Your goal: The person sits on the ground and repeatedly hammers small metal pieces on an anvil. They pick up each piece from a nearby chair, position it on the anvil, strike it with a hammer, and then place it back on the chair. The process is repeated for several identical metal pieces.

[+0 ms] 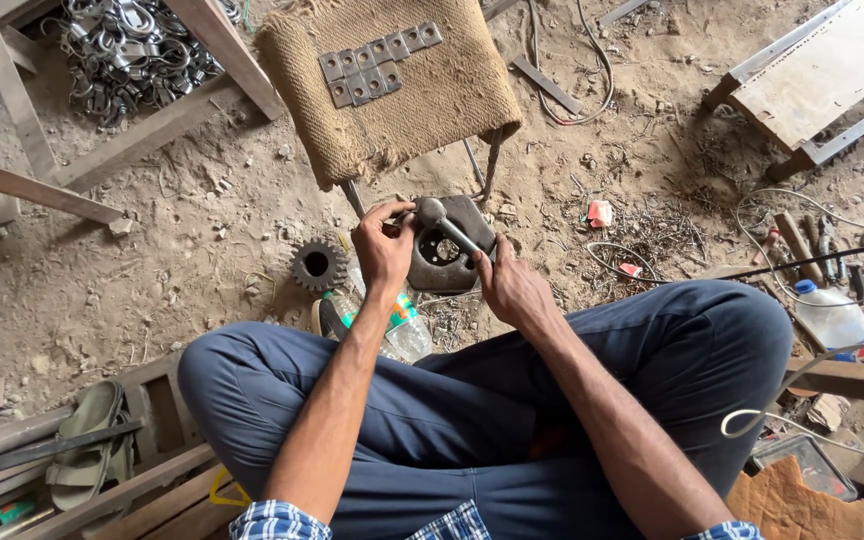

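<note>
— At the middle of the frame, what are the hands doing?

— Both are working over a dark metal block (449, 262) with a round hole, which is lying on the dirt just below the burlap-covered stool (392, 85). The right hand (514, 290) is wrapping tight around the handle of a hammer (442, 225), whose head is hanging just above the block. The left hand (382, 248) is pinching something small at the block's upper left edge; what it is, I cannot tell.

— What is worrying you?

— The fingertips (399, 212) are sitting right beside the hammer head. I am judging that a blow landing slightly off could be catching them, or kicking the small piece out across the sand.

— Anything else?

— The block is resting on loose dirt, so it may be rocking under a strike. A toothed gear (317, 264) is lying at its left, and a plastic bottle (404, 330) is leaning against the person's knee just below, close enough to be getting knocked. The row of flat metal plates (372, 62) on the stool is sitting well clear.
</note>
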The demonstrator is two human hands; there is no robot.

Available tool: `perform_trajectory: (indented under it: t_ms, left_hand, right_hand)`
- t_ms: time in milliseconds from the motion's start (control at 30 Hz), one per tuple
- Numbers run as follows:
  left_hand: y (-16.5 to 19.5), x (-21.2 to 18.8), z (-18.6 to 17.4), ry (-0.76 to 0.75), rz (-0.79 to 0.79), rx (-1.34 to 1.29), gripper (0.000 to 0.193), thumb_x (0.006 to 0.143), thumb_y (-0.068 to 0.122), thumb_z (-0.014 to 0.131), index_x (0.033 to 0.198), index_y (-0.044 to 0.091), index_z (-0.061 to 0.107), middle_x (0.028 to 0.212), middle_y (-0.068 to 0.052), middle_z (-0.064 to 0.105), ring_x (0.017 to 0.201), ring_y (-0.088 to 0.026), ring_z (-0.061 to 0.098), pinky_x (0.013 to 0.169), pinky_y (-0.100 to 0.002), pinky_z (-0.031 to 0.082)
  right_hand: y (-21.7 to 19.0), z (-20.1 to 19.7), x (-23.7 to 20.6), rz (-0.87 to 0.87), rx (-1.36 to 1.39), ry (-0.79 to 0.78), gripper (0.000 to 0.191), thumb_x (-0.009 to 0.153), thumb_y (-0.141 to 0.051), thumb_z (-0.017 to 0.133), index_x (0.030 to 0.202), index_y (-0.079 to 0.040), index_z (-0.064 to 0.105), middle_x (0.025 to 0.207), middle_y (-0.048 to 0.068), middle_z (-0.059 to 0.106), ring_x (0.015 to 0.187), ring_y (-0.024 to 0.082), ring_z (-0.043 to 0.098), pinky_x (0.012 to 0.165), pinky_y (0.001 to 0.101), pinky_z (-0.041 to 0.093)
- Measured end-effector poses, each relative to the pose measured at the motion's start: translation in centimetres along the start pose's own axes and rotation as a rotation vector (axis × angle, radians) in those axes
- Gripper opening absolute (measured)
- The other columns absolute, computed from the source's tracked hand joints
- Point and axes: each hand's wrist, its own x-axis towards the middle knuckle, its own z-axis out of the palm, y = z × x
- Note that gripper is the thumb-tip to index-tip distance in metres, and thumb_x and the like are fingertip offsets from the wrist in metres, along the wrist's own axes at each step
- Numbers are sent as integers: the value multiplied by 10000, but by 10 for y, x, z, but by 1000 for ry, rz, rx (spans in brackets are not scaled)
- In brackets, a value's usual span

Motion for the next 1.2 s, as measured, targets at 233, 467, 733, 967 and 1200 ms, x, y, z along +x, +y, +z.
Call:
perform_trajectory:
  t_ms: [233, 467, 733, 967, 1200]
  left_hand:
    - [-5, 0, 2, 3, 5, -5, 148, 835, 48, 781, 957, 131, 791, 1032, -91, 776, 990, -240, 721, 925, -414, 562]
    - [-7, 0, 4, 7, 21, -17, 151, 835, 43, 775, 956, 132, 790, 1020, -86, 773, 976, -234, 718, 905, -413, 568]
    - [-13, -2, 9, -2, -2, -65, 110, 858, 61, 771, 947, 125, 767, 1048, -88, 744, 1031, -241, 684, 955, -422, 537]
    - [-5, -2, 5, -19, -8, -46, 114, 856, 60, 755, 944, 127, 780, 1029, -74, 753, 1023, -231, 688, 940, -420, 537]
    - [8, -4, -6, -60, -153, -63, 125, 876, 61, 729, 972, 133, 766, 968, -68, 773, 860, -195, 744, 759, -359, 601]
  right_hand:
    - [-3, -3, -1, -2, 9, -8, 807, 1052, -532, 265, 1509, 133, 258, 538, 126, 618, 394, 230, 564, 354, 406, 452]
    - [-4, -5, -1, 8, -26, -33, 904, 1008, -584, 437, 1501, 144, 231, 673, 175, 680, 513, 263, 659, 440, 409, 531]
    - [4, 1, -2, -58, -78, 3, 874, 988, -447, 577, 1508, 152, 210, 695, 219, 681, 527, 332, 667, 456, 446, 531]
    - [5, 2, -1, -48, -60, -20, 879, 989, -446, 567, 1510, 156, 195, 675, 212, 679, 518, 330, 669, 451, 445, 528]
    - [5, 6, -2, -70, -48, -12, 877, 995, -443, 564, 1504, 170, 196, 654, 197, 673, 499, 307, 652, 436, 429, 516]
